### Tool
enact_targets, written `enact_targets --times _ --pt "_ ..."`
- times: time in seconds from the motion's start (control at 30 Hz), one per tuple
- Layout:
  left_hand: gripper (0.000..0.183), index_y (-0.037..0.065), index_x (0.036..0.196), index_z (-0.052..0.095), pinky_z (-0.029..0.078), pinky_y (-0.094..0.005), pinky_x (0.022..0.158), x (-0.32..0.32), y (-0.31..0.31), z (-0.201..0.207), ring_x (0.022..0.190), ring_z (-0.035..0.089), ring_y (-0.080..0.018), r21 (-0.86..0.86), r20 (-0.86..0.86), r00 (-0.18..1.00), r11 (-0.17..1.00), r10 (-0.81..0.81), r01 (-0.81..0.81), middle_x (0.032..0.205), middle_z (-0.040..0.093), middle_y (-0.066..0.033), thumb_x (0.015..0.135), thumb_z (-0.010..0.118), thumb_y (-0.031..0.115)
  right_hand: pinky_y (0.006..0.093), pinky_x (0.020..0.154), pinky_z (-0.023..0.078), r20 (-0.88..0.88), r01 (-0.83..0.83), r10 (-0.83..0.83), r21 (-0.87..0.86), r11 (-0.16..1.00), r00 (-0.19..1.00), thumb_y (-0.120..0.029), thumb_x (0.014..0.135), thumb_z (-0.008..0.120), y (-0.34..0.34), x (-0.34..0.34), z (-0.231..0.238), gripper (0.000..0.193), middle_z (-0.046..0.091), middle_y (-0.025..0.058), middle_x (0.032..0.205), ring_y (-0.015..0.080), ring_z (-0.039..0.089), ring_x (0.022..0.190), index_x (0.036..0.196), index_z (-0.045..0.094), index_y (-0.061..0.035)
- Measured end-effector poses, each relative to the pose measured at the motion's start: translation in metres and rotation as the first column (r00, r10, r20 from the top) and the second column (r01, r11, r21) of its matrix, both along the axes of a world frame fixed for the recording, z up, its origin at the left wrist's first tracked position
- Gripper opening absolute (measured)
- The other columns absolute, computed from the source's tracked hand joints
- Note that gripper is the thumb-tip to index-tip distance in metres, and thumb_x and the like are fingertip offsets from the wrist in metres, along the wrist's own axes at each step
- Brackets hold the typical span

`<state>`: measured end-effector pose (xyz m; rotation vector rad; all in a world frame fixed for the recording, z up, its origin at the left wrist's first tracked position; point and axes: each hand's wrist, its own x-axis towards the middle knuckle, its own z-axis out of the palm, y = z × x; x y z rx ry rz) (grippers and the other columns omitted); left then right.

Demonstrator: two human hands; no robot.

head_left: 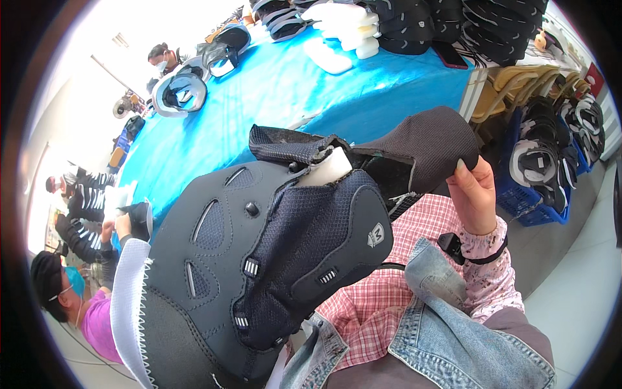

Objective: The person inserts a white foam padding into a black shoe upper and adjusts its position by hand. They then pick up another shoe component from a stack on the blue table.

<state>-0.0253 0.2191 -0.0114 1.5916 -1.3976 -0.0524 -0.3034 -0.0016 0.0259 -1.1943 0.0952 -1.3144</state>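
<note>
A large dark shoe upper [227,285] fills the middle of the head view, close to me. It has mesh panels, small striped loops, a shield-shaped badge and a white strip [126,311] zigzag-stitched along its lower left edge. With thumb and fingers pressed together, my right hand [476,194] pinches the rounded end of its dark padded tongue [427,146], which stretches out to the right. A white piece [329,168] shows in the opening between tongue and side panel. My left hand does not show; the upper may hide it.
Beyond lies a table under a blue cover [272,91]. On it are stacked white pieces [343,26], piles of dark uppers [499,26], a phone [449,55] and several grey-black uppers [180,92]. Blue crates [531,201] of uppers stand right; a masked co-worker [71,292] sits left.
</note>
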Motion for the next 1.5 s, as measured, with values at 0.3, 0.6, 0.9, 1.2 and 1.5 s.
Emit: enact_targets --times 0.3,0.6,0.9,1.2,1.5 --pt "0.034 0.001 0.126 0.052 0.036 -0.0441 0.103 0.017 -0.031 0.027 0.119 0.049 -0.0236 -0.213 -0.341 0.940 0.971 0.031 -0.110 0.127 0.054 -0.0097 0.098 0.043 0.017 0.0260 0.084 0.045 -0.165 0.308 -0.273 0.249 0.918 0.948 -0.024 0.096 0.047 -0.025 -0.015 -0.007 0.039 0.059 0.0086 0.114 0.0117 0.058 0.092 0.126 0.051 0.0011" --pt "0.038 0.006 0.129 0.049 0.035 -0.0422 0.105 0.024 -0.057 0.027 0.120 0.050 -0.0259 -0.630 -0.770 -0.173 0.775 -0.614 0.048 0.132 0.052 -0.0101 0.099 0.038 0.026 0.0226 0.076 0.045 -0.244 0.256 -0.196 0.245 0.935 0.950 -0.020 0.095 0.048 -0.016 -0.011 -0.018 0.030 0.060 0.0056 0.102 0.0087 0.056 0.082 0.117 0.055 0.0006" --pt "0.042 0.003 0.117 0.058 0.041 -0.0444 0.099 0.029 -0.063 0.013 0.112 0.056 -0.0294 -0.718 -0.666 -0.329 0.695 -0.670 0.036 0.120 0.060 -0.0119 0.093 0.040 0.033 0.0285 0.081 0.046 -0.522 -0.100 0.032 -0.103 0.990 0.852 -0.023 0.092 0.056 0.023 0.041 0.012 0.035 0.060 0.0073 0.108 0.0140 0.058 0.091 0.121 0.054 -0.0023" --pt "0.042 -0.001 0.121 0.052 0.049 -0.0407 0.088 0.056 -0.047 -0.035 0.100 0.060 -0.0261 -0.385 -0.845 0.386 0.922 -0.371 0.044 0.115 0.060 -0.0137 0.093 0.044 0.029 0.0284 0.075 0.052 -0.685 -0.290 -0.056 -0.379 0.879 0.726 -0.018 0.067 0.082 0.049 0.060 0.030 0.079 0.058 0.0130 0.106 0.0196 0.063 0.086 0.133 0.042 0.0005" --pt "0.046 -0.002 0.126 0.049 0.044 -0.0463 0.096 0.046 -0.047 -0.015 0.110 0.057 -0.0313 -0.683 -0.719 -0.295 0.719 -0.630 0.130 0.121 0.058 -0.0167 0.091 0.044 0.028 0.0236 0.063 0.052 -0.558 -0.079 -0.134 -0.340 0.937 0.819 -0.005 0.080 0.070 0.052 0.067 0.016 0.057 0.056 0.0078 0.093 0.0123 0.062 0.073 0.131 0.045 -0.0055"
